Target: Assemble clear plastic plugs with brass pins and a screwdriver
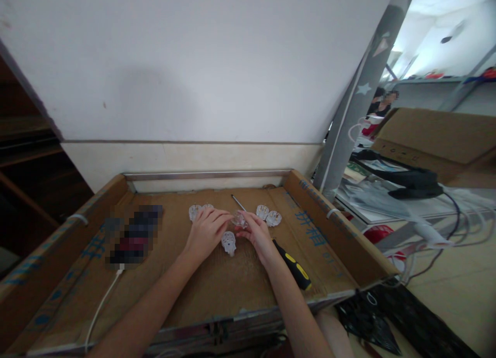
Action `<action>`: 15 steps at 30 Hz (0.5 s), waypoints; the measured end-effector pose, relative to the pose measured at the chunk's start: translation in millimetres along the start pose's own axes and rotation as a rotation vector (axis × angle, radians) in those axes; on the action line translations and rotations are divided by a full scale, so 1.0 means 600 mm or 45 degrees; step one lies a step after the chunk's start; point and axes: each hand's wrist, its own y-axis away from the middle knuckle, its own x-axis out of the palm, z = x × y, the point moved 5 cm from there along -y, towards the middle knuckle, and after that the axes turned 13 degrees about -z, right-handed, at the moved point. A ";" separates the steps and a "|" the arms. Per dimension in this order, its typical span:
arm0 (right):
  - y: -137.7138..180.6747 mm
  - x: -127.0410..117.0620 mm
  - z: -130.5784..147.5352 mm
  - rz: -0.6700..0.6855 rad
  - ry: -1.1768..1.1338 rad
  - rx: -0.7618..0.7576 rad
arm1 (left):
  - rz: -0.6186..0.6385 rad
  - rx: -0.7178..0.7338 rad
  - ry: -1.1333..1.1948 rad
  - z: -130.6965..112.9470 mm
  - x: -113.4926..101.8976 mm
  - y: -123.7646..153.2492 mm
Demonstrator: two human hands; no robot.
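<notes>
Over the middle of the cardboard tray, a small clear plastic piece [239,220] is pinched between the fingertips of my left hand [209,228] and my right hand [257,235]. Just below it lies a clear plastic part [228,242] with a round holed face and a narrow end. Two similar clear round parts [195,212] sit behind my left hand, one partly covered by it. To the right rest two more clear round parts [274,218]. A screwdriver [292,265] with a black and yellow handle lies under my right hand and wrist, its metal shaft reaching out beyond.
The cardboard tray [186,296] has raised sides and stands against the wall. On its left lies a blurred-out phone [136,235] with a white cable [101,305]. A grey post [346,110] rises at the right, beside a cluttered table with a cardboard box [437,141]. Another person is farther back.
</notes>
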 end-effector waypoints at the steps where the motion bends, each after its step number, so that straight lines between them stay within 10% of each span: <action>1: -0.001 -0.001 -0.001 -0.003 0.005 0.003 | -0.003 0.011 0.012 -0.001 0.002 0.000; 15: 0.004 0.002 0.002 0.053 -0.062 0.088 | -0.013 -0.068 0.121 0.001 0.015 0.002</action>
